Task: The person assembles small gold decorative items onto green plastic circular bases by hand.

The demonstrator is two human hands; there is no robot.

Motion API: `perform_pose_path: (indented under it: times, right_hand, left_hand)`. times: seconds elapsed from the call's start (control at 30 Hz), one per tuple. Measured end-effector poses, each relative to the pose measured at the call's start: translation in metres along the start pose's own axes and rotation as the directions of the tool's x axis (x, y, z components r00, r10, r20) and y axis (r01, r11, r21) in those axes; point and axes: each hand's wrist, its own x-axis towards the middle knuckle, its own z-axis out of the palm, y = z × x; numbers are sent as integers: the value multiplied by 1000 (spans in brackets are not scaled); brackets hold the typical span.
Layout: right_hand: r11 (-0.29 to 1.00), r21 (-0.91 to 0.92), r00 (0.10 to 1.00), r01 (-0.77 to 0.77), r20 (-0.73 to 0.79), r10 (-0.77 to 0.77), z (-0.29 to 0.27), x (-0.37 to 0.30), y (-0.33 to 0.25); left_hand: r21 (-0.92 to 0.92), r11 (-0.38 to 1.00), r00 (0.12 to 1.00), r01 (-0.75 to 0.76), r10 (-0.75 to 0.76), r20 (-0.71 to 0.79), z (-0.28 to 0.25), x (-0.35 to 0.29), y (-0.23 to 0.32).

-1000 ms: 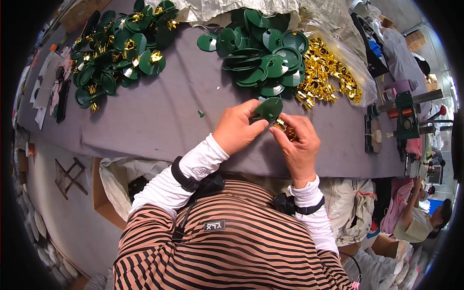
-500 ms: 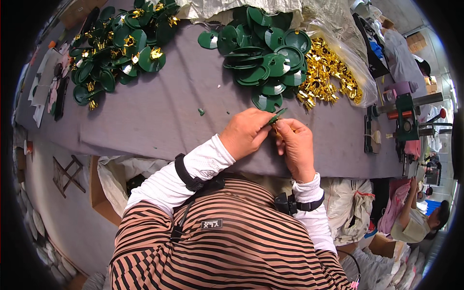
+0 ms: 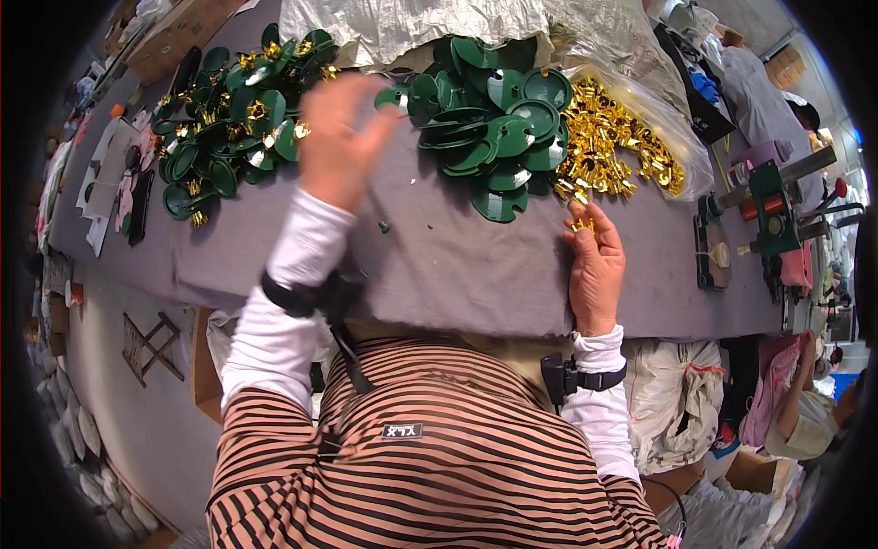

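Note:
Blurred by motion, my left hand (image 3: 346, 137) is over the table between two piles, its thumb spread from the fingers and nothing visible in it. Beside it on the left lies a heap of dark green discs with gold crown-shaped pieces on them (image 3: 272, 107). To its right is a heap of bare green discs (image 3: 494, 137), some with a notch in the rim. My right hand (image 3: 599, 274) pinches a small shiny gold crown-shaped piece (image 3: 583, 225) between thumb and fingers, just in front of a heap of loose gold pieces (image 3: 599, 137).
A grey cloth covers the table (image 3: 457, 265). Clear plastic (image 3: 672, 119) lies beside the gold heap, and white sacking (image 3: 412, 32) lines the far edge. A green metal clamp-like device (image 3: 776, 210) stands at the right. Another person (image 3: 805, 425) is at the lower right.
My hands have parted from the green disc they held together. The left has swung away to the left heap without the disc; the right has moved slightly right and now pinches a gold piece.

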Motion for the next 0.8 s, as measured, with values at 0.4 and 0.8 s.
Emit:
perform_pose_path:
  times: [0.4, 0.8]
  right_hand:
    - [904, -380, 981, 196, 71, -183, 3, -10, -5]
    - [562, -657, 863, 502, 342, -371, 45, -8, -8]
  left_hand:
    - [-513, 742, 893, 432, -273, 357, 50, -54, 71]
    - [-546, 415, 680, 727, -333, 653, 80, -87, 83]
